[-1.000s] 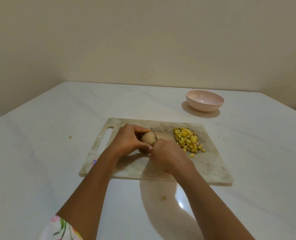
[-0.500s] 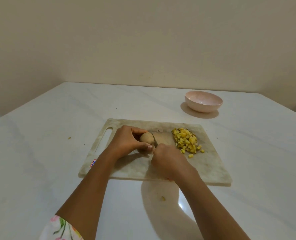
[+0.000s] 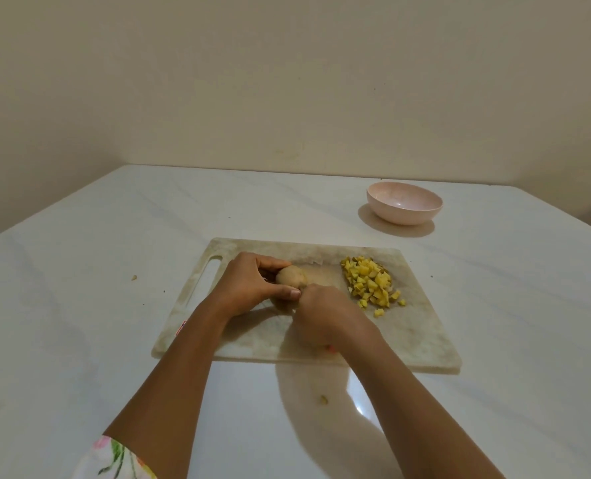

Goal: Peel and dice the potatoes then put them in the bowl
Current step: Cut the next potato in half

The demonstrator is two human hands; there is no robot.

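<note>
Now the left hand (image 3: 249,288) is gripping the potato (image 3: 289,275) on the cutting board (image 3: 408,340); the right hand (image 3: 325,316) is curling beside it (contents hidden). Firm, likely slippery, the potato is needing a wraparound hold.

Left hand (image 3: 249,285) around potato (image 3: 290,275) on board (image 3: 422,326)

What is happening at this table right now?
A person works at a pale marble-look cutting board on a white table. The left hand holds a brown unpeeled-looking potato down on the board; the right hand, against the potato's near end, is curled round a red-handled tool that is almost wholly hidden. A pile of yellow diced potato lies on the board's right side. The pink round bowl stands beyond the board, with no dice visible in it.
</note>
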